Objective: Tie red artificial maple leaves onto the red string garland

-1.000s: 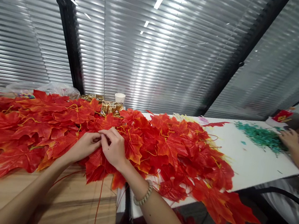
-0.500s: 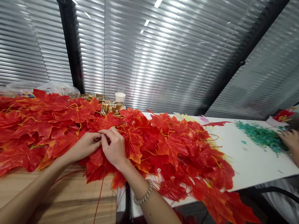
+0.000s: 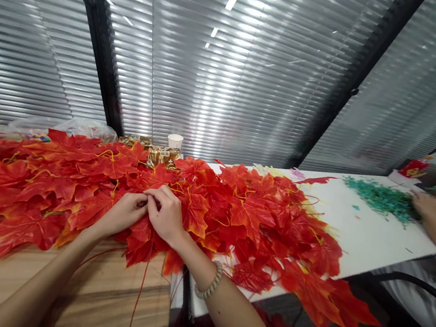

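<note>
A wide heap of red artificial maple leaves [image 3: 251,212] with yellow-orange edges covers the work surface. Over its middle, my left hand [image 3: 126,212] and my right hand [image 3: 164,214] meet at the fingertips, both pinched closed. What they hold between the fingers is too small and hidden to name. A thin red cord [image 3: 139,294] hangs down below my right hand, over the wooden board [image 3: 115,301]. A beaded bracelet [image 3: 209,281] circles my right wrist.
Behind the leaves stand a paper cup [image 3: 175,141], gold wrappers [image 3: 157,156] and a clear plastic bag [image 3: 87,130]. On the white table [image 3: 374,241] at right, a person's hand [image 3: 427,205] touches green foliage [image 3: 385,198]. Leaves overhang the table's front edge.
The lower end of the hanging red cord has swung slightly left. At right, the other person's hand has shifted a little to the right. My hands stay in place.
</note>
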Motion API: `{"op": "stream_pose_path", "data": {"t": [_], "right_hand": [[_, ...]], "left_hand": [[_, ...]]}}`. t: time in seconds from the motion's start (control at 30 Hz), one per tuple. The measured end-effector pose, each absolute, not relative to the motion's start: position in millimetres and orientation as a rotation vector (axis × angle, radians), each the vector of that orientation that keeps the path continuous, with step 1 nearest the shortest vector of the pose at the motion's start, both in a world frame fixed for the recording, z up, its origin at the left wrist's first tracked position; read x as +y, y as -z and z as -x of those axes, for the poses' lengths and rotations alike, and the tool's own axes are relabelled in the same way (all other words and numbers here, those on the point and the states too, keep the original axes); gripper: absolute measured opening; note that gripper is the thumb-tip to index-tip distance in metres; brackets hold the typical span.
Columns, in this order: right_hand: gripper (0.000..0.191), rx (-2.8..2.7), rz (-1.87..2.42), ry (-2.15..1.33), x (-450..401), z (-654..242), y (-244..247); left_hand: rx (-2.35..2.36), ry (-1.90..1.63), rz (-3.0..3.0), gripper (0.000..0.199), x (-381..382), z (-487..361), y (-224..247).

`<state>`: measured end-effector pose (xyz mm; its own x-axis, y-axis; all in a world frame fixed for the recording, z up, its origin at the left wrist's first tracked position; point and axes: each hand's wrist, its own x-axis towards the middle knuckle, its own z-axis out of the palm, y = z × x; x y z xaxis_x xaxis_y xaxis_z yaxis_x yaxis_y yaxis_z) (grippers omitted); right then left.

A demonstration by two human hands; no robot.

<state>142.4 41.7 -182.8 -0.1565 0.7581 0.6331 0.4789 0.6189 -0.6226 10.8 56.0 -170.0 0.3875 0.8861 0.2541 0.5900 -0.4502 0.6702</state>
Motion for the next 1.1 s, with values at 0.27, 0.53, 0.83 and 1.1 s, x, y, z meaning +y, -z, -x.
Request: {"op": "stream_pose_path", "data": {"t": [0.27, 0.53, 0.83, 1.1], "right_hand": [[0.023, -1.819, 1.009, -0.310, 42.9, -141.6, 184.4], [0.023, -1.823, 1.017, -0.326, 42.3, -141.7, 183.3], [0.023, -1.842, 1.057, -0.333, 42.6, -141.9, 183.1], [0.023, -1.865, 1.106, -0.325, 42.9, -141.9, 184.1]], "left_hand": [[1.290, -0.793, -2.180, 0.018, 55.1, -13.0, 168.2], [1.273, -0.790, -2.183, 0.018, 55.8, -11.3, 170.9], [1.276, -0.786, -2.198, 0.017, 56.2, -13.4, 170.0], [1.300, -0.760, -2.253, 0.017, 57.8, -11.8, 174.8]]}}
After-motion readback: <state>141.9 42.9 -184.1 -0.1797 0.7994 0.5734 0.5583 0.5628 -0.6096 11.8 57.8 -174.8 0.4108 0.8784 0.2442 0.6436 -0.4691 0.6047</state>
